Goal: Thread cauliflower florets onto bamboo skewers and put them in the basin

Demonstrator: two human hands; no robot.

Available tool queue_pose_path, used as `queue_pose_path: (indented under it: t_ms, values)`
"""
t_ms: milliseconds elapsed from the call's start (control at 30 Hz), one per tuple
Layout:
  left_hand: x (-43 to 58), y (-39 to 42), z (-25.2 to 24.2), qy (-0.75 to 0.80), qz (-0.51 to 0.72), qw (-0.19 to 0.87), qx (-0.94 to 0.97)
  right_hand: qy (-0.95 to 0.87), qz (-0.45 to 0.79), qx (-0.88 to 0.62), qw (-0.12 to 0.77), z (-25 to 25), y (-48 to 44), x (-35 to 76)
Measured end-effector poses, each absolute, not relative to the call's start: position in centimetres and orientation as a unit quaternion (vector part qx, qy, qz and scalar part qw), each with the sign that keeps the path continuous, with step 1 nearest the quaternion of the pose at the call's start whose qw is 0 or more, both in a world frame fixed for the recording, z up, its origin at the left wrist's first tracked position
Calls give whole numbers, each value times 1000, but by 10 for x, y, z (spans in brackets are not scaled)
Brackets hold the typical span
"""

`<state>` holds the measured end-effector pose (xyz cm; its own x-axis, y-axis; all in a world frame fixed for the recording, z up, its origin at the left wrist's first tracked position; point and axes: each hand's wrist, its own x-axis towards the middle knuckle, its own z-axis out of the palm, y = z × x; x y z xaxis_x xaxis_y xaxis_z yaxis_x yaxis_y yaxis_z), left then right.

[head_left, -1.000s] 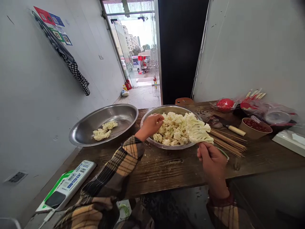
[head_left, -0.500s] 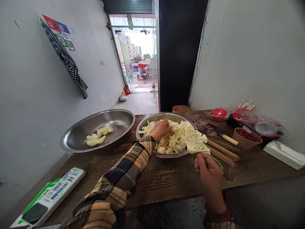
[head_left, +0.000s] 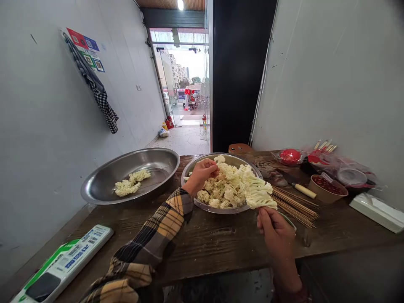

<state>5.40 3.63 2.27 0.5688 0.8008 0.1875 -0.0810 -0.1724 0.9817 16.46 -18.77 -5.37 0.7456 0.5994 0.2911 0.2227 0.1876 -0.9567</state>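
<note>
My left hand point(head_left: 202, 173) is over the near-left part of a steel bowl point(head_left: 217, 208) heaped with cauliflower florets point(head_left: 225, 194). Its fingers are pinched together at a pale cauliflower floret point(head_left: 219, 159), partly hidden behind them. At the bowl's right rim, my right hand point(head_left: 277, 229) is closed round the lower end of a cauliflower skewer point(head_left: 260, 194), its pieces packed in a row. The stick inside that grip is hidden. Bare bamboo skewers point(head_left: 296, 208) lie in a loose bundle just beyond my right hand.
A wide steel basin point(head_left: 158, 170) with a few cauliflower pieces stands on the left. A knife point(head_left: 304, 190), a paper tub of red food point(head_left: 328, 187) and plastic-wrapped items point(head_left: 350, 170) are at right. A white box point(head_left: 378, 210) sits right; a boxed package point(head_left: 72, 261) lies front left.
My left hand has lifted and drawn back left from among the florets, its fingers pinched at a floret. My right hand keeps its grip on the skewer. The view has tilted up slightly.
</note>
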Motion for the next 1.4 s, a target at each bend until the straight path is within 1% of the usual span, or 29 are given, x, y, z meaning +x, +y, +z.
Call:
queue_pose_path:
  t_ms: [33,67,133,367,533,700,800,900,967,1033,1133,1233,1333,1400]
  values:
    - [48,33,24,252,378,631,628,-335,139,-623,693,-52,-187,162]
    - [43,29,25,241,378,657,606,-344,143,-622,689,-51,-185,160]
    - [35,21,24,223,383,676,589,-374,157,-620,672,-48,-182,154]
    - [20,0,19,215,437,669,561,-488,151,-621,594,-42,-173,132]
    - [13,-4,17,218,456,664,551,-495,144,-627,584,-43,-167,124]
    - [3,2,10,208,474,668,535,-485,167,-635,578,-44,-168,121]
    - [-5,12,4,248,504,608,561,-438,162,-655,594,-46,-178,128]
    - [-13,21,1,293,497,519,631,-346,128,-653,661,-51,-188,143]
    - [-16,24,1,296,448,471,700,-303,109,-628,709,-55,-191,154]
    - [-17,22,2,281,373,431,772,-290,102,-612,729,-58,-192,160]
    - [-15,19,1,242,252,358,866,-298,117,-622,714,-59,-191,159]
    - [-11,18,0,216,158,246,932,-310,146,-631,696,-57,-191,155]
    - [-2,21,0,227,137,151,952,-307,158,-632,694,-53,-191,153]
    - [9,21,2,233,156,127,951,-301,163,-629,698,-52,-191,153]
